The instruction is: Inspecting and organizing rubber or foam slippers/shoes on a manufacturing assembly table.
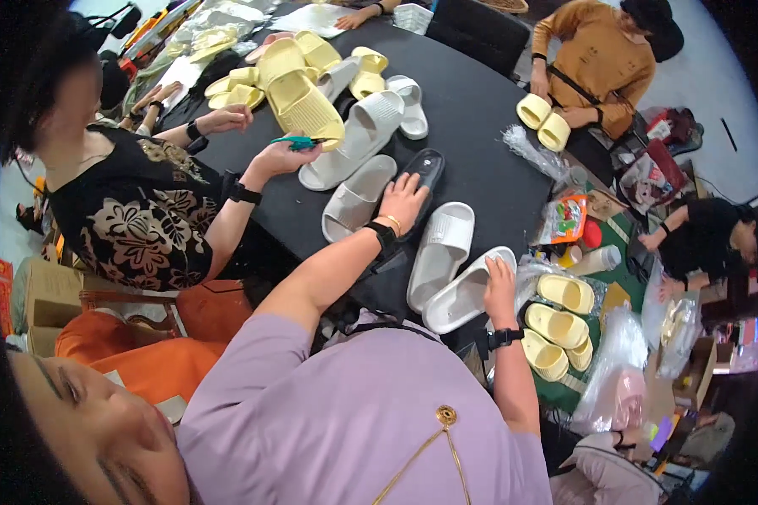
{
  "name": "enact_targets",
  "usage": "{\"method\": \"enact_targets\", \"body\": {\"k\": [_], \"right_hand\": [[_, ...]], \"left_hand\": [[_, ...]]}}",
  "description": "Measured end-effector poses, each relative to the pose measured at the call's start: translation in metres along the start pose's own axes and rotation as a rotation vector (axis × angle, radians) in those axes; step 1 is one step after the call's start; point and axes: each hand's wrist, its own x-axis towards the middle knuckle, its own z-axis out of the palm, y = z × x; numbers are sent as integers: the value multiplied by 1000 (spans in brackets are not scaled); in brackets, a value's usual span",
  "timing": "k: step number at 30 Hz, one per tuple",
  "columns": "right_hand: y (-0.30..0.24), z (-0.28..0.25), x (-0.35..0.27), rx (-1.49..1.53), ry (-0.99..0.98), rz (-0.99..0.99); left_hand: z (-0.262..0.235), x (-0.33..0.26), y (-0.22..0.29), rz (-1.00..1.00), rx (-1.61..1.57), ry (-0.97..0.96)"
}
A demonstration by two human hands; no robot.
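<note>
My left hand [403, 204] lies over a black slide slipper [430, 166], fingers spread across its near part. Beside it on the left rests a light grey slipper [360, 198]. My right hand [499, 290] grips the side of a white slipper [463, 296] at the table's near edge, with fingers over its strap area. Another white slipper [443, 252] lies just left of that one, between my hands. Farther back are a larger white slipper [358, 139] and a small white pair [410, 105].
At left, a person in a flowered black top holds a large yellow slipper [299, 93] and a green-handled tool [299, 143]. Across the dark table [501, 177], someone in orange-brown holds yellow slippers [543, 122]. Yellow slippers [556, 326] and plastic bags [619, 353] lie at right.
</note>
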Motion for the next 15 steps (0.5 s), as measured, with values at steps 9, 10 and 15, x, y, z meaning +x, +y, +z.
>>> {"method": "enact_targets", "body": {"k": [9,10,15], "right_hand": [[-23,4,13,-133,55,110],[-19,17,13,-56,86,135],[-42,17,0,59,198,43]], "left_hand": [[-12,-35,71,-27,-442,-285],[-13,-41,78,-39,-427,-320],[0,-66,81,56,-427,-236]]}}
